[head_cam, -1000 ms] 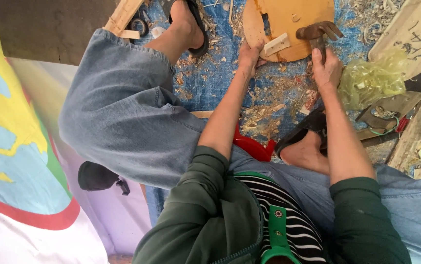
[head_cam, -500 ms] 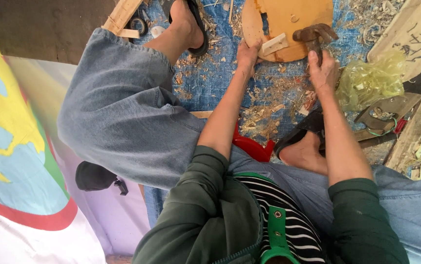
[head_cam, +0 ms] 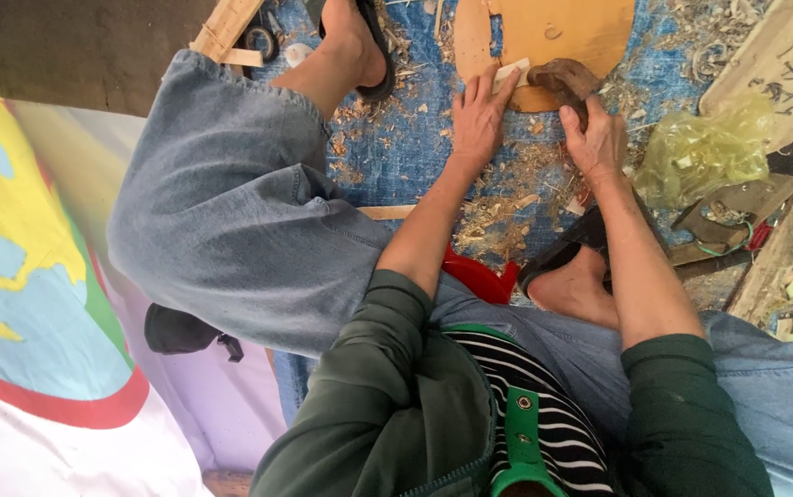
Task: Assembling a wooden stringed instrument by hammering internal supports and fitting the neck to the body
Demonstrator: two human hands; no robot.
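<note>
Two hands at work, left hand (head_cam: pixel 476 118) pressing small wood piece (head_cam: pixel 510 72) on round board (head_cam: pixel 553 37), right hand (head_cam: pixel 596 140) grip clenched on dark tool (head_cam: pixel 564 79)

wooden disc (head_cam: pixel 562 37) on tarp (head_cam: pixel 415 138) | shavings (head_cam: pixel 507 193) before disc | plastic bag (head_cam: pixel 700 152) right

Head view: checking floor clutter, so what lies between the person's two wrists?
Between the left hand and right hand, the head view shows wood shavings scattered on the blue mat.
</note>
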